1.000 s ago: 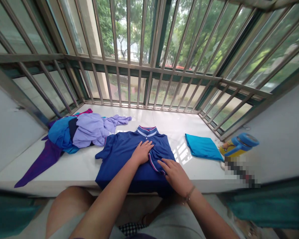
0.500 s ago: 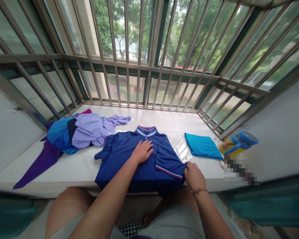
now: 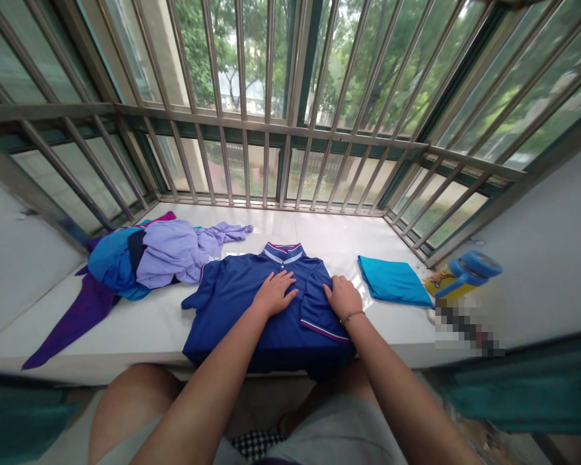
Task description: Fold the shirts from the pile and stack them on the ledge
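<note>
A navy blue polo shirt (image 3: 237,297) lies spread on the white sill, its collar pointing at the window and its lower part draping over the front edge. My left hand (image 3: 274,294) rests on the shirt's chest below the buttons, open, fingers spread. On the shirt's right side, the short sleeve (image 3: 319,316) with a red and white striped cuff is folded inward over the body. My right hand (image 3: 343,298) lies along the outer edge of that sleeve, open, fingertips touching the cloth.
A crumpled heap of lilac, blue and purple clothes (image 3: 169,255) sits on the left. To the right are a folded turquoise cloth (image 3: 394,281) and a blue and yellow bottle (image 3: 465,274), near a blurred-out patch. Metal bars (image 3: 271,129) line the window behind the white sill (image 3: 140,336).
My right hand has let go of the sleeve's cuff corner and moved up and left onto the sleeve's outer edge. My left hand stays on the chest.
</note>
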The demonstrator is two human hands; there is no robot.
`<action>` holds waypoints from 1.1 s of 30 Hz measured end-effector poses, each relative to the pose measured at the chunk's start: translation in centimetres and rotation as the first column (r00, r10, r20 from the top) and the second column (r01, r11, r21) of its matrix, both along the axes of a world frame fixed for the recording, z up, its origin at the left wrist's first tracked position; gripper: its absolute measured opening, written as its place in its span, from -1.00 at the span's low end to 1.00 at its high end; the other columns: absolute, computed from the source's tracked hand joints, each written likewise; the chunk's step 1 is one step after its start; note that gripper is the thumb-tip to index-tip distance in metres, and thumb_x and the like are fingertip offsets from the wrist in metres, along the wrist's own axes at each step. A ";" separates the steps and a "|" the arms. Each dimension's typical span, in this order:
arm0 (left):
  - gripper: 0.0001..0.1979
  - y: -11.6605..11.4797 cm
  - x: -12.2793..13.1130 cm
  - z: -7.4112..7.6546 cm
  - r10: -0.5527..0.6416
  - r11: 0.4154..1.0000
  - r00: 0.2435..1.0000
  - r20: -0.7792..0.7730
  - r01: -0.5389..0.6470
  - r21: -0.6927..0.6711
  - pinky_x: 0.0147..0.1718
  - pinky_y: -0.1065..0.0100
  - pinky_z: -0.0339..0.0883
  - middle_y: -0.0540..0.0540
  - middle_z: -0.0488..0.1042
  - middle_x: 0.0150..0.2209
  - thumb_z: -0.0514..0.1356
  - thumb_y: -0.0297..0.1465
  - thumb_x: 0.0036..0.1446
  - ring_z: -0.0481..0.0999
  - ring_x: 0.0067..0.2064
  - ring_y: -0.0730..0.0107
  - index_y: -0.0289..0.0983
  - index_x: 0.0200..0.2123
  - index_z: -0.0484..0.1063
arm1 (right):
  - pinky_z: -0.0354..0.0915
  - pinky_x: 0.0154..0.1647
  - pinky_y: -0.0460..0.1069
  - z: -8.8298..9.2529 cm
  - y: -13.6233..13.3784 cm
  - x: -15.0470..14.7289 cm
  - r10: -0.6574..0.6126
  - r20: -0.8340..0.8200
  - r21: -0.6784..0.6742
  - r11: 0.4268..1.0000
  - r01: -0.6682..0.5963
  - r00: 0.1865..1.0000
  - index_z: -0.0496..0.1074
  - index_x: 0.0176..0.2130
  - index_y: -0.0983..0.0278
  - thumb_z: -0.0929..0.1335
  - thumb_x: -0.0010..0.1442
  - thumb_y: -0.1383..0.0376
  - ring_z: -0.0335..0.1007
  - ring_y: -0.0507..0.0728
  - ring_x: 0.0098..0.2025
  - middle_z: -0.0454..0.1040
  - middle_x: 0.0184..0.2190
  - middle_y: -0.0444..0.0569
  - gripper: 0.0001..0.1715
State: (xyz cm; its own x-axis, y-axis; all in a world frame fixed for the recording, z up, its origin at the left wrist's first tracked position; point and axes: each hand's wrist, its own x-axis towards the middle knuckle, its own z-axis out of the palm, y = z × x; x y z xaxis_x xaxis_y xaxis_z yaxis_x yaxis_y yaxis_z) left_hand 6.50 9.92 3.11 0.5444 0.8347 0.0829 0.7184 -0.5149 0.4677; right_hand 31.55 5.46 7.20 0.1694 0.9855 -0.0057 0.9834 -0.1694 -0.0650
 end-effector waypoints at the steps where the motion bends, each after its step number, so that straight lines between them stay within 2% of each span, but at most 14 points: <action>1: -0.48 0.0 0.0 0.0 0.001 1.000 1.000 -0.001 -0.001 0.001 0.56 -0.17 -0.09 -0.10 0.27 0.53 0.06 -0.07 0.51 0.15 0.58 0.08 -0.10 0.38 0.44 | 0.35 0.09 0.05 -0.3 0.9 -0.1 -0.015 -0.004 -0.016 1.000 0.015 1.000 0.47 0.12 0.29 0.29 0.56 0.06 0.53 0.28 0.15 0.56 0.10 0.24 -0.61; 6: -0.48 -0.1 0.0 0.0 0.005 1.000 1.000 -0.003 -0.005 -0.004 0.57 -0.18 -0.09 -0.10 0.27 0.53 0.06 -0.06 0.51 0.15 0.58 0.07 -0.11 0.37 0.44 | 0.41 -0.04 0.04 -1.4 3.4 2.7 -0.168 -0.025 -0.074 0.983 0.165 0.986 0.48 0.09 0.35 0.18 0.60 0.14 0.65 0.26 -0.02 0.65 -0.09 0.26 -0.57; 10: -0.48 -0.1 0.0 0.0 0.009 1.000 1.000 0.010 -0.009 0.003 0.57 -0.18 -0.09 -0.10 0.28 0.52 0.07 -0.05 0.50 0.16 0.57 0.06 -0.11 0.36 0.45 | 0.44 -0.03 0.07 -1.5 4.0 5.6 -0.296 -0.033 -0.044 0.955 0.295 0.955 0.48 0.13 0.43 0.09 0.60 0.23 0.67 0.29 0.00 0.64 -0.04 0.37 -0.49; 12: -0.48 -0.1 0.0 -0.1 0.011 1.000 1.000 0.015 -0.011 0.008 0.57 -0.18 -0.08 -0.10 0.29 0.52 0.08 -0.05 0.50 0.16 0.57 0.06 -0.11 0.36 0.46 | 0.42 0.02 0.06 -1.6 4.2 6.1 -0.275 -0.054 -0.013 0.961 0.275 0.960 0.48 0.14 0.41 0.09 0.61 0.20 0.65 0.28 0.05 0.62 0.03 0.37 -0.48; 15: -0.48 -0.1 0.1 -0.1 0.012 1.000 1.000 0.016 -0.012 0.010 0.57 -0.17 -0.08 -0.11 0.29 0.52 0.08 -0.05 0.49 0.17 0.57 0.06 -0.11 0.36 0.45 | 0.35 0.14 0.00 -1.8 4.7 5.7 -0.172 -0.096 0.038 0.984 0.176 0.980 0.49 0.18 0.34 0.14 0.62 0.10 0.56 0.23 0.18 0.58 0.14 0.29 -0.48; 19: -0.48 -0.2 0.1 0.0 0.009 1.000 1.000 0.010 -0.009 0.008 0.57 -0.18 -0.09 -0.11 0.28 0.52 0.09 -0.05 0.49 0.16 0.57 0.06 -0.10 0.36 0.46 | 0.32 0.14 -0.04 -2.1 6.2 4.9 -0.101 -0.142 0.033 0.994 0.106 0.985 0.52 0.15 0.27 0.27 0.56 0.04 0.55 0.19 0.15 0.61 0.11 0.17 -0.55; 23: -0.48 -0.3 0.0 0.2 0.010 1.000 1.000 0.011 -0.010 0.000 0.57 -0.18 -0.10 -0.11 0.29 0.52 0.10 -0.03 0.48 0.16 0.57 0.06 -0.11 0.35 0.46 | 0.35 0.06 -0.01 -2.3 8.1 5.4 -0.182 -0.159 -0.013 0.983 0.182 0.970 0.56 0.05 0.28 0.27 0.55 0.14 0.59 0.21 0.08 0.65 0.04 0.20 -0.64; 28: -0.47 -0.2 0.0 0.2 0.008 1.000 1.000 0.020 -0.008 -0.005 0.57 -0.18 -0.10 -0.12 0.29 0.52 0.09 -0.04 0.48 0.17 0.57 0.06 -0.13 0.36 0.46 | 0.39 0.07 0.05 -1.5 9.8 6.9 -0.351 -0.167 -0.024 0.936 0.352 0.921 0.50 0.18 0.42 0.12 0.60 0.19 0.62 0.29 0.10 0.62 0.07 0.41 -0.47; 31: -0.47 -0.1 0.0 -0.1 0.009 1.000 1.000 0.026 -0.009 -0.008 0.57 -0.16 -0.11 -0.11 0.29 0.52 0.10 -0.04 0.48 0.17 0.57 0.07 -0.12 0.35 0.46 | 0.40 0.08 0.05 -1.3 10.1 7.2 -0.359 -0.187 -0.023 0.932 0.361 0.915 0.50 0.21 0.44 0.07 0.62 0.08 0.62 0.30 0.12 0.62 0.08 0.41 -0.34; 33: -0.47 -0.1 0.0 -0.2 0.009 1.000 1.000 0.030 -0.008 -0.005 0.58 -0.15 -0.12 -0.11 0.29 0.52 0.11 -0.03 0.47 0.17 0.57 0.07 -0.12 0.35 0.46 | 0.40 0.08 0.03 -1.4 10.2 6.9 -0.319 -0.202 -0.033 0.947 0.319 0.926 0.53 0.19 0.39 0.17 0.58 -0.06 0.62 0.28 0.12 0.65 0.05 0.31 -0.33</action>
State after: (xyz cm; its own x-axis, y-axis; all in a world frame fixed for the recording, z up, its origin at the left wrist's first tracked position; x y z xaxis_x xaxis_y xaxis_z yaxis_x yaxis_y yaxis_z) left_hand 6.46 9.82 2.93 0.5346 0.8397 0.0952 0.7085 -0.5068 0.4911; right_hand 38.49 15.61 5.80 0.4699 0.8797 -0.0727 0.8436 -0.4718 -0.2565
